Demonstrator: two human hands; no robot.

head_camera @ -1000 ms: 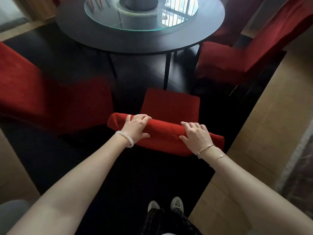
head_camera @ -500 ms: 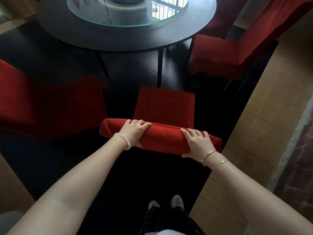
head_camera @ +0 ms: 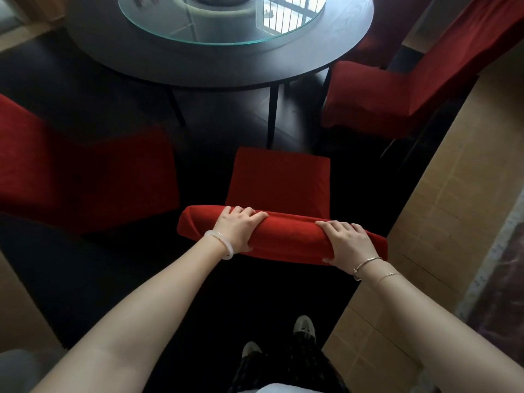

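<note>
While both arms reach out in front of the body and slope down, the left hand (head_camera: 238,229) and the right hand (head_camera: 350,242) hold the chair back (head_camera: 289,239) of a red chair (head_camera: 279,180). The left hand sits near the left end of the chair back. Its fingers (head_camera: 246,212) bend over the top and its thumb lies on the near side, so it grips the soft red cover. The right hand sits near the right end. Its fingers (head_camera: 337,225) bend over the top too, and its thumb presses the near side lower down. The two hands are well apart, with bare red cloth between them. Both wrists are nearly straight.

A white bangle (head_camera: 219,245) is on the left wrist. Thin gold bracelets (head_camera: 368,263) are on the right wrist.

The red chair stands on the dark floor (head_camera: 99,279), with its seat pointing at the near edge of the round table (head_camera: 141,58). The right end of the chair back is just beside the edge of the tan tiles (head_camera: 453,208). A glass disc (head_camera: 175,26) lies on the table. One more red chair (head_camera: 85,177) stands to the left and another (head_camera: 397,95) stands to the right. The person's shoes (head_camera: 304,326) are on the dark floor, below the hands.
</note>
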